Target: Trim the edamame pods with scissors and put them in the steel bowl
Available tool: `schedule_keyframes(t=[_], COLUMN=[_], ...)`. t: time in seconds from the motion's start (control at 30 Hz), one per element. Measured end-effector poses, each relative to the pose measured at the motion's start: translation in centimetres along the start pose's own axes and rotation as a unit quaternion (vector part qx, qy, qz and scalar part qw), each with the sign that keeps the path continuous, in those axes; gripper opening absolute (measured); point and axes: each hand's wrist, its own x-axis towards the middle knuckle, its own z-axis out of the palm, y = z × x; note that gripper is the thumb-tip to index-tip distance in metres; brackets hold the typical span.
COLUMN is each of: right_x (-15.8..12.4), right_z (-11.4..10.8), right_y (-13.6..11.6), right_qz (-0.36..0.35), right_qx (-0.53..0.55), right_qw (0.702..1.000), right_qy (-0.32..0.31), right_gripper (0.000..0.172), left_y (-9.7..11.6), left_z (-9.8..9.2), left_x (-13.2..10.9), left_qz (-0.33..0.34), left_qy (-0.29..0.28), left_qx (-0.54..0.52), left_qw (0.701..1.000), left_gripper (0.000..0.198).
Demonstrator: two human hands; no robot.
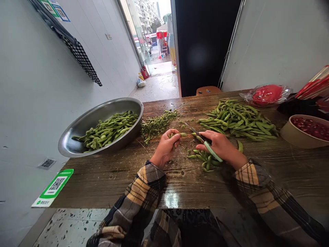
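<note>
My left hand (167, 146) is closed, pinching a green edamame pod (183, 134) between thumb and fingers. My right hand (221, 144) grips a pair of scissors (212, 151) with a pale green handle, its blades pointing up and left toward that pod. Another pod (197, 137) lies by the scissors; whether my right fingers touch it, I cannot tell. Just below the right hand rests a small group of pods (204, 158) on the wooden table (120, 181). Beyond it spreads a large heap of pods (239, 120). Small green trimmings (158, 126) lie beyond my left hand.
A wide metal bowl (74, 128) with pods in it stands tilted at the left. On the right are a tub (295, 133) of dark red pieces and a red item in clear plastic (267, 95). A green QR-code card (55, 187) sits at the left table edge.
</note>
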Motion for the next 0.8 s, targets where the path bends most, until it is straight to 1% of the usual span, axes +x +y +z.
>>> schedule_keyframes(t=[0.07,0.17,0.3,0.4,0.5,0.63,0.8], right_x=[0.0,-0.1,-0.1,-0.1,-0.1,-0.1,-0.1], right_z=[0.1,0.1,0.2,0.3,0.5,0.7,0.7], right_y=[0.1,-0.1,-1.0,-1.4,-1.4,-1.3,-1.5], right_qz=[0.001,-0.007,-0.002,-0.005,-0.011,-0.012,-0.010], right_qx=[0.002,0.008,-0.009,-0.008,0.000,0.007,-0.006], right_qw=[1.000,1.000,0.999,0.999,1.000,1.000,1.000], right_qy=[0.008,-0.009,-0.040,-0.040,-0.024,-0.012,-0.022], right_gripper=[0.048,0.051,0.054,0.055,0.050,0.040,0.033], left_y=[0.1,0.2,0.1,-0.1,-0.4,-0.8,-0.5], left_z=[0.0,0.1,0.5,0.7,1.0,1.5,1.7], left_x=[0.0,-0.1,-0.3,-0.4,-0.6,-1.0,-1.1], left_qz=[0.000,-0.003,0.002,0.001,-0.010,-0.024,-0.019], left_qy=[0.012,0.023,0.025,0.010,-0.009,-0.033,-0.043], left_qx=[-0.044,-0.079,-0.093,-0.088,-0.075,-0.054,-0.042], left_qw=[0.999,0.997,0.995,0.996,0.997,0.998,0.998], left_gripper=[0.031,0.033,0.032,0.032,0.033,0.033,0.029])
